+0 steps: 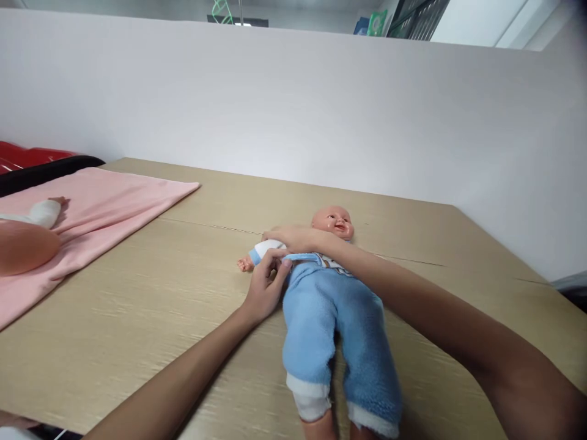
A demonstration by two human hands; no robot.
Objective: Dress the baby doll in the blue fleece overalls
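Observation:
A baby doll (337,305) lies on its back on the table, head away from me, wearing fuzzy blue trousers with white cuffs and a white top with blue trim. My left hand (266,284) is at the doll's side near the waist, thumb and fingers pinched on the light blue edge (302,258) of its clothing. Across the doll's chest reaches my right hand (296,237), resting over the white sleeve (268,245); its fingertips are mostly hidden. The doll's bare hand (245,264) sticks out to the left, and its head (333,221) shows beyond my right wrist.
On the left, a pink cloth (114,201) covers part of the wooden table (137,342), with another doll (27,244) partly in view on it. A red object with a black edge (50,164) stands behind the cloth. A white partition (275,110) rises along the table's back.

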